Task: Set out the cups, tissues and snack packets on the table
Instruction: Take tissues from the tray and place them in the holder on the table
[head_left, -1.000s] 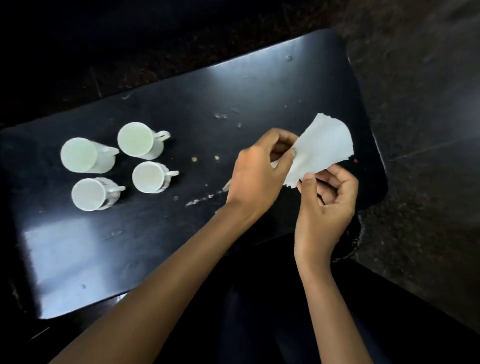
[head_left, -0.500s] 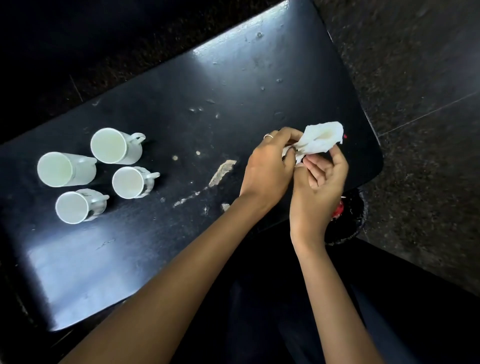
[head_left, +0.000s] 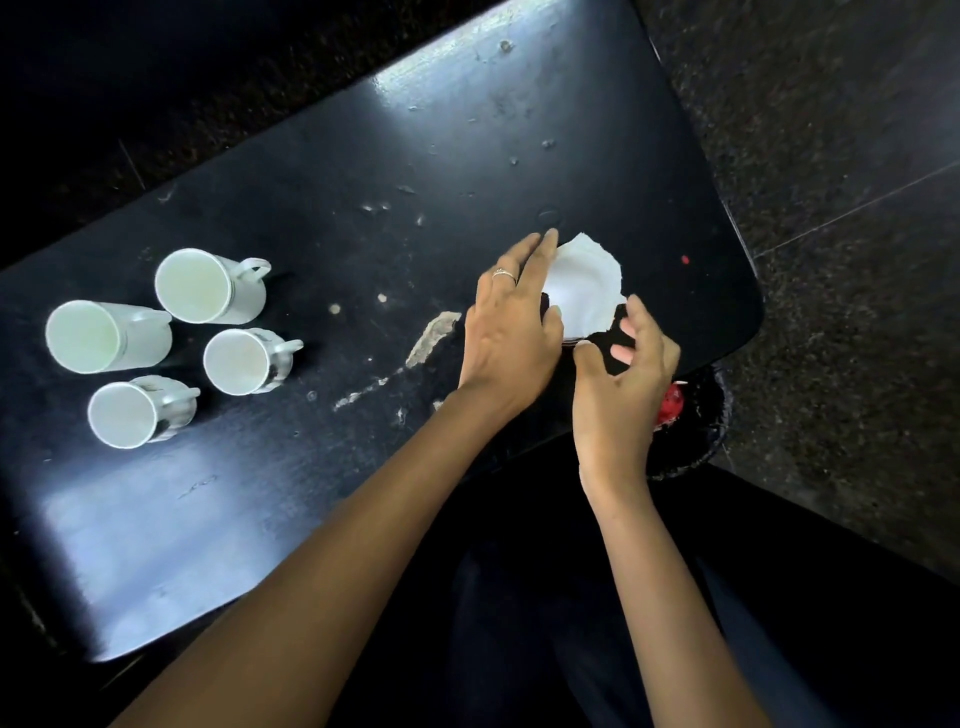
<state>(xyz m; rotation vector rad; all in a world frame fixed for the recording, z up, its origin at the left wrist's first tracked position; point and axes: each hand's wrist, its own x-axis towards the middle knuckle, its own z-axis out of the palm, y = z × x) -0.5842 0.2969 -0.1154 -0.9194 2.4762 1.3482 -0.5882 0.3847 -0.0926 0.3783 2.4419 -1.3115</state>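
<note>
A white folded tissue (head_left: 582, 291) lies on the black table (head_left: 322, 171) near its right end. My left hand (head_left: 511, 338) is spread flat, its fingertips resting on the tissue's left edge. Just below and to the right of the tissue, my right hand (head_left: 623, 384) hovers with its fingers apart and curled, holding nothing. Several white handled cups (head_left: 208, 286) stand upright in a cluster at the table's left end. No snack packets show.
The tabletop has chipped, pale scuffs (head_left: 434, 335) in its middle. A dark basket (head_left: 698, 436) with something red (head_left: 672, 408) in it sits on the floor below the table's right front corner. Dark speckled floor surrounds the table.
The tissue, held unfolded in both hands and then folded small, now lies on the table. Both hands have opened and let it go, and the left one presses its edge.
</note>
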